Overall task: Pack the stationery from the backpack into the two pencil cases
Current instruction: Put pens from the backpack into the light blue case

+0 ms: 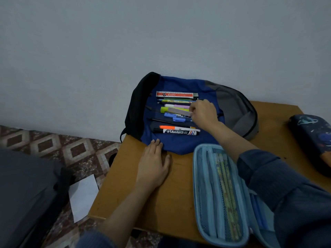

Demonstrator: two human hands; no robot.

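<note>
A blue, black and grey backpack point(180, 144) lies flat on the wooden table point(125, 194) against the wall. Several stationery items lie in a row on it: a red ruler point(174, 94), pens, a green highlighter point(164, 109), blue pens point(170, 115), an orange marker point(172, 127) and a whiteboard marker point(176, 132). My right hand point(203, 113) pinches a small grey flat piece point(180, 111) above the highlighter. My left hand point(153, 166) rests flat on the table, fingertips touching the backpack's near edge. An open light-blue pencil case point(206, 194) holding pencils lies at the front right. A dark patterned pencil case point(311, 138) sits at the right edge.
The table's left edge drops to a patterned tile floor point(53, 149). A white sheet of paper point(83, 196) lies on the floor beside a dark grey object point(26, 194) at the lower left. A plain wall point(125, 42) stands behind the table.
</note>
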